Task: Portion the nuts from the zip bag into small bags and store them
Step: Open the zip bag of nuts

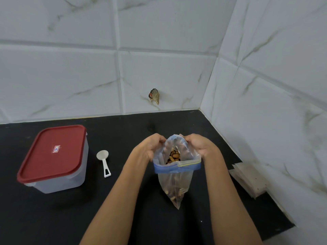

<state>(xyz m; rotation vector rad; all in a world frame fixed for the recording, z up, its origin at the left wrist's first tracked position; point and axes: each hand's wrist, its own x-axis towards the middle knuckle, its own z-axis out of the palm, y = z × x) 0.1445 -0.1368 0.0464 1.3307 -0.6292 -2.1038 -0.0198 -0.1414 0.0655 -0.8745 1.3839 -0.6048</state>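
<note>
- Zip bag [175, 175] held up over the black counter [123, 209], mouth pulled wide, nuts [174, 156] visible inside.
- Left hand [152, 147] pinching the rim's left side.
- Right hand [200, 145] pinching the rim's right side.
- Stack of small bags [247, 179] lying flat by the right wall.
- White scoop [104, 161] resting between the red-lidded container [53, 156] and the left forearm.
- Lid on, container shut.
</note>
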